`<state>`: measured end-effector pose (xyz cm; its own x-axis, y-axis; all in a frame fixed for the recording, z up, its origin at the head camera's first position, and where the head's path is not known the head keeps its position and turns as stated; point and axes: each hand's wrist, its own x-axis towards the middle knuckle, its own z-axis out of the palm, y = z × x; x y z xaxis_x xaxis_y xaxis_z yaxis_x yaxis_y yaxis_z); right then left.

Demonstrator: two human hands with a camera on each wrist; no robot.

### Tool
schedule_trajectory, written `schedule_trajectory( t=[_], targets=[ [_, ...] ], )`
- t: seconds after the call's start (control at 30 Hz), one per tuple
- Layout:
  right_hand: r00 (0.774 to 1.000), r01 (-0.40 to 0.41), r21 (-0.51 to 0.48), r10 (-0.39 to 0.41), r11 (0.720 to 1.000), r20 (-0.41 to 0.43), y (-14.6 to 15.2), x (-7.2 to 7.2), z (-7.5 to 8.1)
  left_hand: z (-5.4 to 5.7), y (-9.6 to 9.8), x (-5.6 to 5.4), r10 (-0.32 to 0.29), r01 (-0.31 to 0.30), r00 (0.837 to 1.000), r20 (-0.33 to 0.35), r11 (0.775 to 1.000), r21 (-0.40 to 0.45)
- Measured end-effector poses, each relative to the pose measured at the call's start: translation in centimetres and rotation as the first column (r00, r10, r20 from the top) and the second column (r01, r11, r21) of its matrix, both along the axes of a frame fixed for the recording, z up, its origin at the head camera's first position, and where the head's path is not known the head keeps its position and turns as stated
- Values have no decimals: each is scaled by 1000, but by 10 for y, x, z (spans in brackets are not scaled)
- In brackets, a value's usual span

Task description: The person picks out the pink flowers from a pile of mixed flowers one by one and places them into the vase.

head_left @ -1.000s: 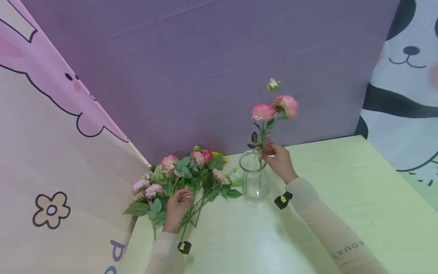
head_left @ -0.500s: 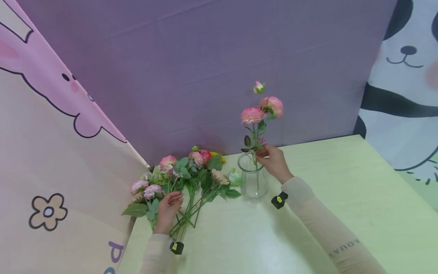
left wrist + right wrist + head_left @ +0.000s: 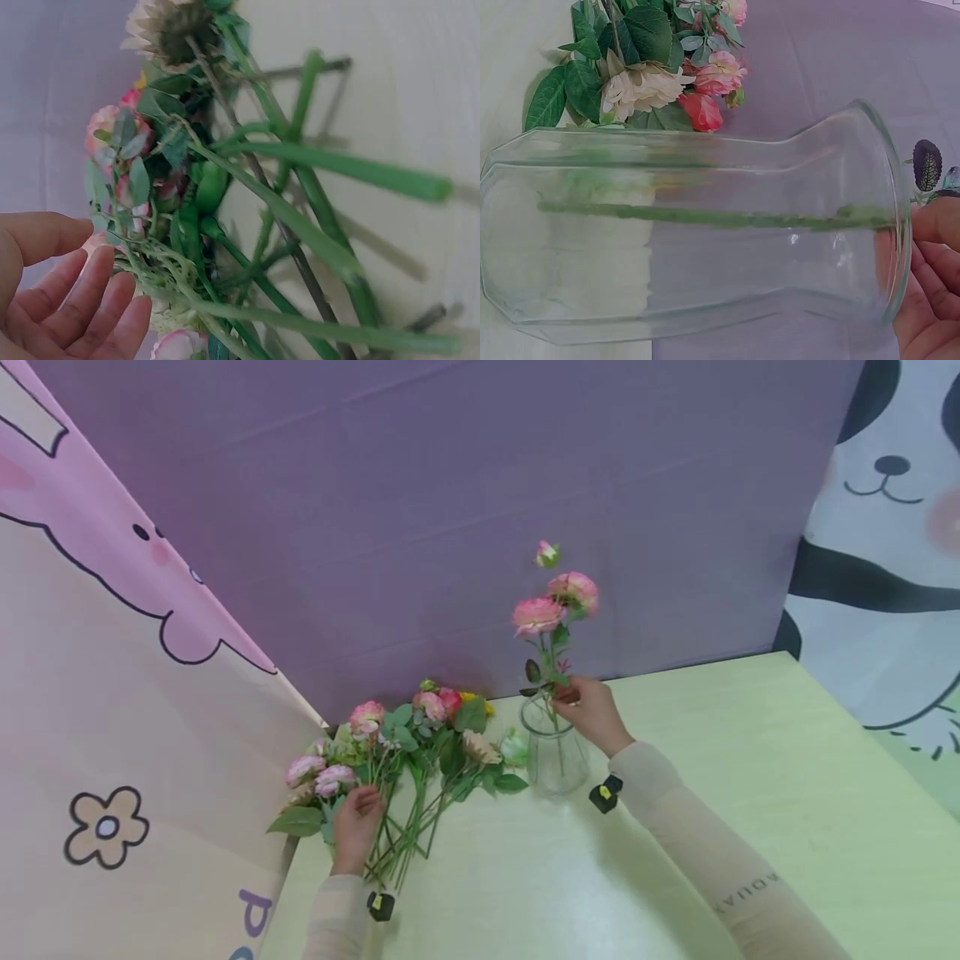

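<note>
My right hand [image 3: 596, 714] pinches the stem of a pink flower spray [image 3: 537, 615] just over the mouth of a clear glass vase [image 3: 558, 772]. Inside the glass, the green stem [image 3: 735, 218] reaches down toward the base, as the right wrist view shows. Two full blooms and a bud stand above the rim. On the left, my left hand [image 3: 356, 827] hovers at the near side of a pile of flowers. Its fingers [image 3: 90, 300] are loosely bent with nothing between them, close to thin pale-green stems [image 3: 161, 262].
The pile holds pink blooms [image 3: 367, 717], a beige flower [image 3: 480, 747], a yellow one [image 3: 477, 700] and many leaves, with green stems [image 3: 408, 839] pointing toward me. A pale green-white bloom [image 3: 514, 748] lies beside the vase. A purple backdrop [image 3: 480, 527] rises behind the table [image 3: 720, 760].
My right hand and the pink spray have shifted left, the stem still within the vase. My left hand has moved left across the stems of the pile.
</note>
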<state>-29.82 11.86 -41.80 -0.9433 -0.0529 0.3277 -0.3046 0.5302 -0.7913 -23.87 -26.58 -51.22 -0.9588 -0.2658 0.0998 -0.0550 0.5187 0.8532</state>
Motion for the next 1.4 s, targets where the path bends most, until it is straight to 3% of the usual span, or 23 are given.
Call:
schedule_trajectory(
  t=[0.17,0.5,0.87,1.1,1.4],
  targets=[
    [999,-37,-1,37,999,-33,-8,-6,-1,-5,-6,1,26,-30,999,-29,992,-122],
    [998,-55,-12,54,998,-41,-16,-9,0,-13,-16,-1,50,-70,994,-96,975,-213],
    [996,-59,61,55,996,65,-23,-6,6,-23,-18,-5,90,-101,994,-54,962,-254],
    [998,-28,148,19,989,67,-24,-6,6,-29,-18,-6,79,-92,995,-54,951,-296],
    [993,-40,211,16,977,116,-27,-6,6,-26,-15,-6,61,-63,998,-16,941,-333]
  ],
)
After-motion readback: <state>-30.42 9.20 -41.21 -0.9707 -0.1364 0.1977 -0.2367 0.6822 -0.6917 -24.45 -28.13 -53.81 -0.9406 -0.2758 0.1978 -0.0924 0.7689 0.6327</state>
